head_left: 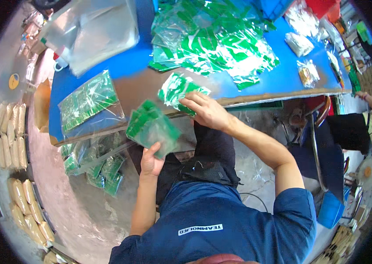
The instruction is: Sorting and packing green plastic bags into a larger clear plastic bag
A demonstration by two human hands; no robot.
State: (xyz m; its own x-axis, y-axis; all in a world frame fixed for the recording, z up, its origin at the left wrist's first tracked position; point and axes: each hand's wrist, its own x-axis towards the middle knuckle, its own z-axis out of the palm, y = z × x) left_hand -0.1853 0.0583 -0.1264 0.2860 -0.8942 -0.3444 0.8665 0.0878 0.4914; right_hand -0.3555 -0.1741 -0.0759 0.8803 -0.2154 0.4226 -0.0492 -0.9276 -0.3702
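My left hand [153,160] is closed on a small fanned stack of clear-and-green plastic packets [150,125], held in front of the table's near edge. My right hand [203,110] has its fingers closed at the edge of another green plastic packet [175,90], which lies at the table edge. Beyond it spreads a large heap of shiny green packets [212,42]. To the left, a large clear bag filled with green packets [90,101] rests near the table's corner.
The blue table [144,59] has a worn brown front edge. Large clear plastic sheets or bags [102,35] lie at the back left. Small clear bags [299,44] sit at the right. Below the table are more bagged green packets [106,171]. A chair [320,149] stands at the right.
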